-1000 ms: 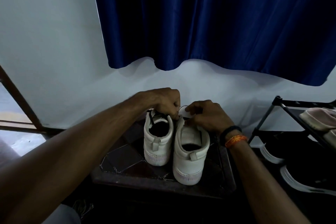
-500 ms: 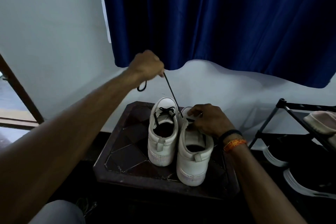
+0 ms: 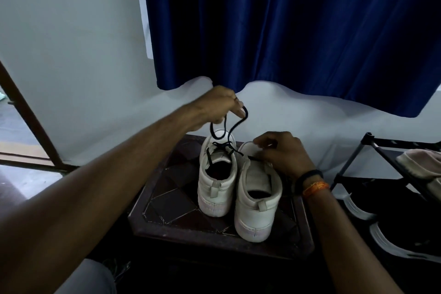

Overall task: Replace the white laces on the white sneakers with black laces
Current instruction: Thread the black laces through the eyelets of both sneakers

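Left hand (image 3: 218,105) pinches the black lace (image 3: 232,127) aloft; right hand (image 3: 282,153) grips the right sneaker (image 3: 256,198) (no readable branding).

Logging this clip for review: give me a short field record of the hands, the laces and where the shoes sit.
left hand: raised above the shoes, holds a loop of black lace
right hand: on the front of the right sneaker, fingers curled at the lace
left sneaker: black lace threaded at the front
surface: dark patterned table
beside: shoe rack
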A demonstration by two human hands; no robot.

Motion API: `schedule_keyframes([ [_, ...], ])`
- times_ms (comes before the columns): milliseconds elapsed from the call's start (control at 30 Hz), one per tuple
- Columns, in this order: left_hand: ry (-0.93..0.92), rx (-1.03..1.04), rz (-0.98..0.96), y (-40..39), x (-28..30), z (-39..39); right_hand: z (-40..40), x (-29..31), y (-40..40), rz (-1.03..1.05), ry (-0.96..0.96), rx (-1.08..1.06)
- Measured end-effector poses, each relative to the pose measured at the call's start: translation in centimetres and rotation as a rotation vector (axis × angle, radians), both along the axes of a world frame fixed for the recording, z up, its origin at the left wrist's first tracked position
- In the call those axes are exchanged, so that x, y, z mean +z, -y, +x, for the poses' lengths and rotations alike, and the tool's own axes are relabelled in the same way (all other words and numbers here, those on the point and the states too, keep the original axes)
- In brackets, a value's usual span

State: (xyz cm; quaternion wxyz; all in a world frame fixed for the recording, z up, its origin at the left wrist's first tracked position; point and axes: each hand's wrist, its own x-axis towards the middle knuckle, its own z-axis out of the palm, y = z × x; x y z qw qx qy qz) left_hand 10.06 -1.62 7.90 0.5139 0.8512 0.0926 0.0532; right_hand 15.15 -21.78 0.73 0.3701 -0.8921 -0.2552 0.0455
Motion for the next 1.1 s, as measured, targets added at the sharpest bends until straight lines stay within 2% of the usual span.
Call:
schedule_keyframes([
  [100,0.025,-0.048,-0.041,0.8,0.1,0.4,0.4,2.9,1.1,0.034,-0.019,-0.023],
  [200,0.097,-0.042,0.068,1.3,1.5,0.7,0.4,6.1,1.6,0.068,-0.005,-0.02],
  [333,0.116,-0.103,0.117,2.5,3.0,0.3,-0.3,9.6,1.0,0.258,-0.063,-0.025],
  [500,0.079,-0.185,-0.108,4.2,4.1,-0.3,-1.0,12.6,0.4,0.479,-0.14,0.013],
  [633,0.115,-0.194,-0.195,4.2,5.4,-0.8,-1.7,13.9,0.8,0.419,-0.06,0.109],
  [767,0.1,-0.201,-0.052,3.7,6.2,-1.1,-2.6,14.5,1.4,0.247,-0.055,0.163],
  [867,0.082,-0.202,0.017,3.5,6.5,-1.5,-3.3,14.4,1.7,0.094,-0.024,0.118],
  [967,0.064,-0.224,0.072,3.5,7.0,-2.0,-4.0,14.1,2.0,0.1,-0.146,0.097],
  [1100,0.025,-0.273,0.14,3.7,7.4,-2.5,-4.6,13.6,2.3,0.173,-0.303,0.179],
])
